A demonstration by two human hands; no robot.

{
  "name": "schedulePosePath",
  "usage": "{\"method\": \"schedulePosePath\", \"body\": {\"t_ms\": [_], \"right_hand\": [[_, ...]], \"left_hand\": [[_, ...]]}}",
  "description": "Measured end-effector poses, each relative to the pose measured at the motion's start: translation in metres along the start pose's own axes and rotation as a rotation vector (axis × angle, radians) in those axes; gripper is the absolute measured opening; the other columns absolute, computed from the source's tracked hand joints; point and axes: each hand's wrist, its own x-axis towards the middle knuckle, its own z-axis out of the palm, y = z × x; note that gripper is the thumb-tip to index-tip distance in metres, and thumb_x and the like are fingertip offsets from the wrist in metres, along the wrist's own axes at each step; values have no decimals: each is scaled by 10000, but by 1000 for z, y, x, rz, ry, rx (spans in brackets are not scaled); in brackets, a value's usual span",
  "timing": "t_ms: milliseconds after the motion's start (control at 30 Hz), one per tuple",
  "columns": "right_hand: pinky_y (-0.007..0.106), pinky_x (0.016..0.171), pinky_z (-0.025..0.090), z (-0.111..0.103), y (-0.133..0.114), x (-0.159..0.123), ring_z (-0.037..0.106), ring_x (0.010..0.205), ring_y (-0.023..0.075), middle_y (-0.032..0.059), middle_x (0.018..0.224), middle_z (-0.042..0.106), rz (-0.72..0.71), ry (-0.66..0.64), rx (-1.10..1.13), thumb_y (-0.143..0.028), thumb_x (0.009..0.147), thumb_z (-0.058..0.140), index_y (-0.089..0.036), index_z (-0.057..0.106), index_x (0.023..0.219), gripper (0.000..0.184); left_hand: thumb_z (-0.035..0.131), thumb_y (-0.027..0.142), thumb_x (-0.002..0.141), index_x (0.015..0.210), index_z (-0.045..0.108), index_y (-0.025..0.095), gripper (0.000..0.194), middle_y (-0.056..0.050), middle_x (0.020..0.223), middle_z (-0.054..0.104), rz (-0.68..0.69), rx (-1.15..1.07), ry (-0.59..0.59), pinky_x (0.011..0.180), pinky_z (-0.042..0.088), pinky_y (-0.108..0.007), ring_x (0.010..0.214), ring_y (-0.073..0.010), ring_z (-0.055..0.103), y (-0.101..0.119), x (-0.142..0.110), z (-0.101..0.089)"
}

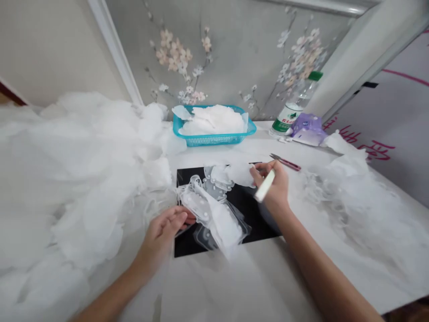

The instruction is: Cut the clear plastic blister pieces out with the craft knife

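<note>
A black mat lies on the white table with sheer white embroidered fabric pieces spread over it, some with scalloped, dotted edges. At the mat's left side, my left hand is closed, thumb and fingers pinching the near edge of one piece. Over the mat's right side, my right hand wraps round a slim tool with a pale handle; its tip is hidden. The fingertips of that hand also touch a second sheer piece at the mat's far edge.
A big heap of white fabric covers the left. Behind the mat stands a blue basket holding white pieces. Red-handled thread snips, a water bottle and a purple packet are back right; stringy offcuts lie right.
</note>
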Motion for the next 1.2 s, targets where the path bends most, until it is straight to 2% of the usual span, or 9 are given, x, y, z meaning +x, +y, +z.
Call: {"method": "schedulePosePath", "body": {"t_ms": [100, 167, 333, 433, 567, 667, 867, 1033, 1200], "right_hand": [[272, 542, 360, 1, 26, 7, 441, 562, 116, -32, 685, 535, 38, 34, -102, -249, 621, 697, -212, 378, 730, 339], [280, 536, 342, 4, 28, 1, 418, 558, 122, -34, 701, 508, 29, 86, -197, -234, 613, 701, -217, 381, 774, 359], [306, 553, 430, 18, 0, -28, 557, 714, 162, 111, 1103, 542, -327, 202, -233, -189, 728, 637, -234, 302, 846, 357], [308, 646, 492, 26, -21, -56, 605, 955, 212, 74, 992, 583, -492, 24, -28, -178, 784, 627, -245, 298, 860, 344], [326, 715, 499, 32, -39, -92, 625, 870, 178, 50, 1034, 643, -323, -382, -26, -177, 820, 587, -240, 308, 850, 287], [330, 712, 482, 33, -42, -102, 620, 864, 194, 49, 978, 672, -306, -526, -90, -147, 833, 529, -231, 301, 790, 246], [312, 710, 471, 31, -39, -94, 615, 835, 204, 59, 880, 686, -346, -548, -142, -208, 843, 571, -192, 519, 869, 60], [340, 701, 410, 27, -42, -88, 630, 784, 223, 79, 834, 720, -588, -538, -348, -330, 906, 545, -172, 663, 1053, 246], [328, 679, 380, 24, -49, -85, 598, 726, 199, 68, 716, 675, -640, -515, -344, -211, 928, 456, -164, 671, 896, 223]], "left_hand": [[674, 583, 721, 907, 690, 182, 443, -72, 883, 724, -56, 29, 28, 786, 544, -298, 849, -207, 674, -1, -1, 1], [703, 579, 690, 953, 686, 177, 481, -72, 894, 727, -74, 70, 30, 790, 542, -292, 859, -208, 672, -3, -1, 2], [634, 612, 734, 1011, 660, 157, 533, -82, 922, 722, -91, 87, 48, 799, 537, -298, 852, -207, 674, -5, 3, 6], [664, 548, 737, 940, 660, 168, 431, -53, 848, 708, -75, 74, 47, 750, 530, -272, 786, -185, 660, -5, 6, 9], [638, 473, 791, 838, 643, 189, 287, -4, 779, 653, 19, 20, 45, 683, 484, -212, 743, -140, 604, -6, 7, 12], [586, 489, 830, 791, 617, 194, 299, 14, 738, 611, 25, 26, 34, 628, 450, -202, 703, -129, 566, -6, 5, 12], [585, 452, 841, 741, 568, 182, 288, 19, 714, 565, 68, 61, -41, 644, 427, -217, 692, -125, 533, -3, 1, 14], [529, 434, 885, 738, 540, 199, 278, 17, 704, 502, 182, 133, -23, 647, 399, -226, 685, -133, 482, -5, -4, 11], [503, 426, 900, 776, 587, 214, 260, -6, 761, 562, 316, 270, -18, 725, 417, -241, 765, -163, 527, -9, -6, 9]]}}
